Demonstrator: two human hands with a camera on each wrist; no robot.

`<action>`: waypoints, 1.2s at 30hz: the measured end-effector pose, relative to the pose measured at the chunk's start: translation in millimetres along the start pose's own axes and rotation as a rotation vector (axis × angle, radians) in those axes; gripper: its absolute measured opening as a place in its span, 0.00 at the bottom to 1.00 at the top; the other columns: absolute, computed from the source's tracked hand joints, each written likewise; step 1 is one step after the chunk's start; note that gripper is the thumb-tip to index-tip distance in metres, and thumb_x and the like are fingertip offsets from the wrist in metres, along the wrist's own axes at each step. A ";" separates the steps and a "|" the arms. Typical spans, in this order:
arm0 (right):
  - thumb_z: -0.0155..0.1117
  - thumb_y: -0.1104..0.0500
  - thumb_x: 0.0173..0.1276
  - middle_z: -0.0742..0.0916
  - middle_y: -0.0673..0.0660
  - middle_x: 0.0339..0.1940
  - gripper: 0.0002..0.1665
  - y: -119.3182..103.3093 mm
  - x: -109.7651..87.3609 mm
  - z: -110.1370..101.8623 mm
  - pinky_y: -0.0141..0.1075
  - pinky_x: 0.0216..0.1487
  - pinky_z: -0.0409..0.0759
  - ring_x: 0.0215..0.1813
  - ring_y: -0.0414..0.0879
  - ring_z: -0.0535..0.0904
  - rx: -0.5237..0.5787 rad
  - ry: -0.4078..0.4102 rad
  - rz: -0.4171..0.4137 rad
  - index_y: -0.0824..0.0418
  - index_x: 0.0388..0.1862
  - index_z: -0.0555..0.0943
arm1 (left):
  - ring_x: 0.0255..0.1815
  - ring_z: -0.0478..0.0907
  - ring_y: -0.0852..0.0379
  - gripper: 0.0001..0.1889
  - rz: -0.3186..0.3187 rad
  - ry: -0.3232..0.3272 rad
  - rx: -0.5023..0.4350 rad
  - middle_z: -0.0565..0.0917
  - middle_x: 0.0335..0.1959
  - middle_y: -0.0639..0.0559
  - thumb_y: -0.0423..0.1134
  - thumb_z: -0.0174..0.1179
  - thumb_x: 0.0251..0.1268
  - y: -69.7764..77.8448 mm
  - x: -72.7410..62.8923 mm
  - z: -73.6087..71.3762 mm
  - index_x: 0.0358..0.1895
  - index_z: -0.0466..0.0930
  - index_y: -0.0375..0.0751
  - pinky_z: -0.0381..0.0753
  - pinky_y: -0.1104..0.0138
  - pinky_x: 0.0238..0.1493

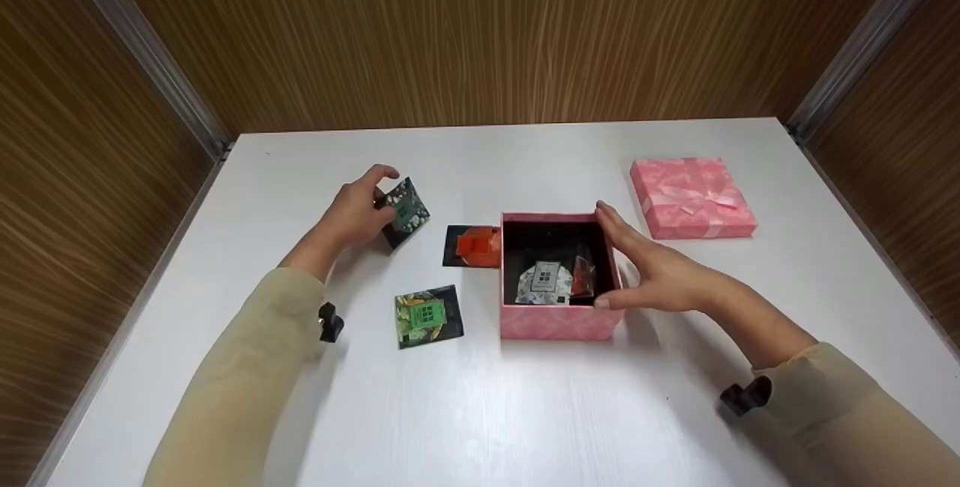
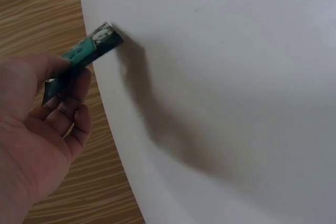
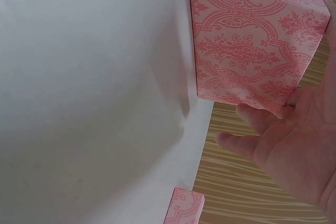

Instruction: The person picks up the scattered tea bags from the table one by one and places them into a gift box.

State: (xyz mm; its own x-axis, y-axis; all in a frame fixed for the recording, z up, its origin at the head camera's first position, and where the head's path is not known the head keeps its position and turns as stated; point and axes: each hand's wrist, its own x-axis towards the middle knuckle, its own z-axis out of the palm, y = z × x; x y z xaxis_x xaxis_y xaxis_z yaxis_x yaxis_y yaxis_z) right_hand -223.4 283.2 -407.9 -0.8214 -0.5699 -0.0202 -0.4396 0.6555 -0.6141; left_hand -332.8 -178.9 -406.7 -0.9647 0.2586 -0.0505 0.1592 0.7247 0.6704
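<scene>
My left hand [image 1: 358, 209] pinches a dark green tea bag packet [image 1: 407, 212] between thumb and fingers, tilted above the table's left side; the left wrist view shows the packet [image 2: 86, 51] edge-on. My right hand [image 1: 667, 271] holds the right side of an open pink gift box [image 1: 559, 323], thumb at the near corner and a fingertip at the far corner. In the right wrist view the fingers lie against the patterned box wall [image 3: 247, 45]. Inside the box are a white-and-grey packet [image 1: 544, 283] and a red packet [image 1: 583, 277].
An orange-and-black packet [image 1: 472, 246] lies against the box's left side. Nearer the front is a green-and-yellow packet [image 1: 427, 316]. The pink lid with a bow [image 1: 694, 198] rests at the right rear. Wood-grain panels [image 1: 480, 37] enclose the white table.
</scene>
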 end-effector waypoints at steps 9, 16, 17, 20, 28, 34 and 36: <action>0.80 0.38 0.63 0.43 0.55 0.90 0.75 0.2 1.0 -1.7 0.63 0.81 0.53 0.88 0.58 0.41 0.001 -0.008 0.001 0.51 0.90 0.37 | 0.51 0.76 0.48 0.14 0.085 0.073 -0.029 0.85 0.51 0.42 0.34 0.56 0.75 25.9 -11.0 -2.1 0.46 0.92 0.38 0.80 0.54 0.56; 0.80 0.38 0.63 0.43 0.55 0.90 0.75 1.5 1.8 -2.1 0.63 0.81 0.53 0.88 0.58 0.41 0.009 -0.005 0.006 0.50 0.91 0.38 | 0.47 0.79 0.51 0.12 0.218 0.084 -0.073 0.86 0.45 0.47 0.34 0.61 0.73 57.6 -17.6 4.7 0.49 0.93 0.40 0.81 0.58 0.47; 0.80 0.38 0.63 0.43 0.56 0.90 0.75 1.8 2.0 -1.9 0.63 0.81 0.53 0.88 0.58 0.42 0.009 -0.004 0.006 0.50 0.91 0.38 | 0.47 0.79 0.52 0.12 0.236 0.080 -0.078 0.86 0.45 0.48 0.35 0.61 0.73 62.2 -18.8 5.9 0.49 0.93 0.40 0.81 0.59 0.46; 0.80 0.38 0.63 0.43 0.56 0.90 0.75 2.8 2.8 -1.0 0.63 0.81 0.53 0.88 0.58 0.42 0.008 -0.003 0.005 0.50 0.91 0.38 | 0.46 0.79 0.53 0.11 0.281 0.070 -0.088 0.87 0.45 0.51 0.37 0.63 0.74 75.7 -22.9 9.8 0.51 0.93 0.43 0.81 0.61 0.45; 0.80 0.38 0.63 0.43 0.54 0.90 0.75 4.8 3.5 1.7 0.62 0.81 0.53 0.88 0.57 0.42 0.014 0.003 0.001 0.51 0.91 0.38 | 0.44 0.79 0.55 0.13 0.373 0.045 -0.123 0.89 0.47 0.54 0.39 0.66 0.75 99.3 -31.5 24.5 0.56 0.92 0.43 0.81 0.63 0.45; 0.80 0.38 0.62 0.44 0.56 0.90 0.75 5.3 3.4 1.8 0.64 0.81 0.53 0.88 0.59 0.42 0.006 0.008 -0.001 0.51 0.91 0.38 | 0.42 0.78 0.55 0.14 0.415 -0.005 -0.170 0.90 0.50 0.54 0.39 0.67 0.74 111.5 -34.3 40.7 0.58 0.91 0.43 0.81 0.63 0.43; 0.80 0.38 0.62 0.44 0.57 0.90 0.75 4.9 3.4 1.3 0.64 0.81 0.53 0.88 0.59 0.42 0.004 0.010 -0.001 0.51 0.91 0.38 | 0.42 0.80 0.56 0.15 0.436 -0.034 -0.183 0.90 0.51 0.53 0.38 0.67 0.73 115.8 -34.7 48.3 0.59 0.91 0.42 0.82 0.64 0.44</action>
State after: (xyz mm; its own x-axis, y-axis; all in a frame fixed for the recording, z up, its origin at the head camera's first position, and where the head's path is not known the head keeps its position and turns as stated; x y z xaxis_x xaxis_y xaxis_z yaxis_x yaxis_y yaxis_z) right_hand -227.9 283.9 -412.0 -0.8244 -0.5658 -0.0117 -0.4391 0.6526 -0.6175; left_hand -270.7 -73.1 -363.1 -0.8082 0.5367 0.2425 0.5052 0.4202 0.7538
